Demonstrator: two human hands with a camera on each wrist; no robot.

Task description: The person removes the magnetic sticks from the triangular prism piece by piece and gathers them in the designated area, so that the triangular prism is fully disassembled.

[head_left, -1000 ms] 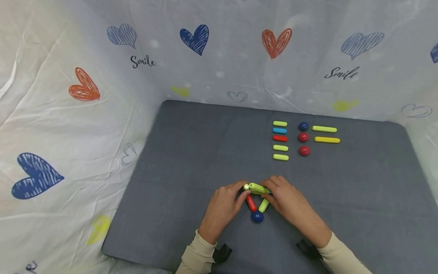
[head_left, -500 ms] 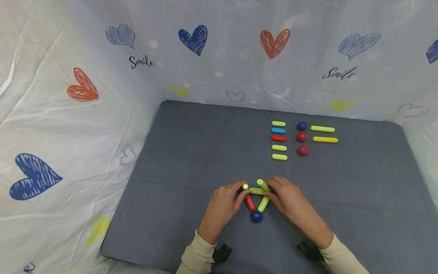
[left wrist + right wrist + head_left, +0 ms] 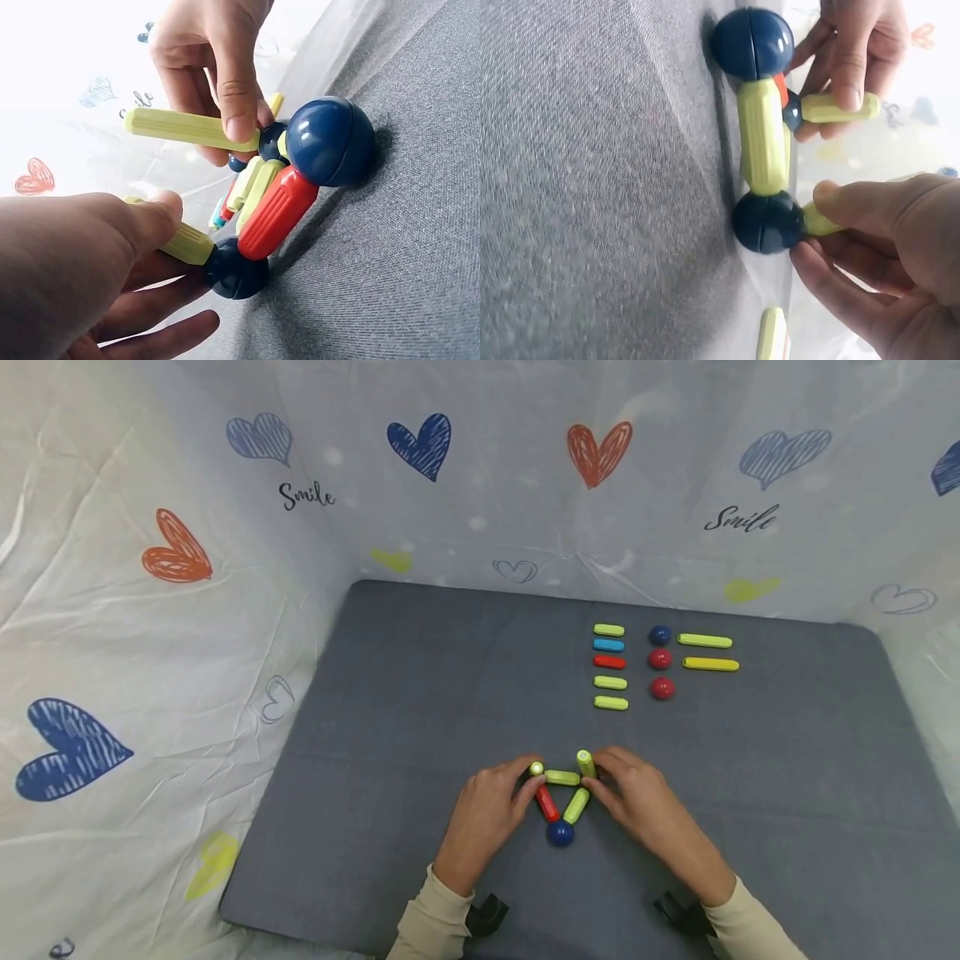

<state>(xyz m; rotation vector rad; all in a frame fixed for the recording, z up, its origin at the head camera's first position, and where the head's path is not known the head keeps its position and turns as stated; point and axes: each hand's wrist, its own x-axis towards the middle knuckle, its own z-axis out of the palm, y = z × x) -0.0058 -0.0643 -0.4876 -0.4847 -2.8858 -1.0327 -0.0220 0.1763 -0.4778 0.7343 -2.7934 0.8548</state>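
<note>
A flat triangle of magnetic sticks and balls lies on the grey mat. Its sides are a red stick [image 3: 548, 804], a yellow-green stick [image 3: 577, 806] on the right and another yellow-green stick [image 3: 562, 777] at the back. A dark blue ball [image 3: 560, 833] forms the front corner; blue balls also sit at the left corner [image 3: 236, 270] and right corner [image 3: 769, 223]. My left hand [image 3: 483, 814] pinches a yellow-green stick [image 3: 187, 244] standing on the left ball. Between thumb and fingers, my right hand [image 3: 641, 806] holds a longer-looking upright stick [image 3: 586, 763] against the right ball.
Behind the hands, a column of several short sticks [image 3: 610, 662] lies on the grey mat [image 3: 420, 693]. To its right are a blue ball [image 3: 660, 635], two red balls [image 3: 662, 688], a long yellow-green stick [image 3: 705, 641] and a yellow stick [image 3: 711, 665]. A heart-printed sheet [image 3: 480, 485] borders the mat.
The stick in my right hand has swung from lying leftward over the back side to standing upright at the right corner. My left hand stays in place, still gripping its stick.
</note>
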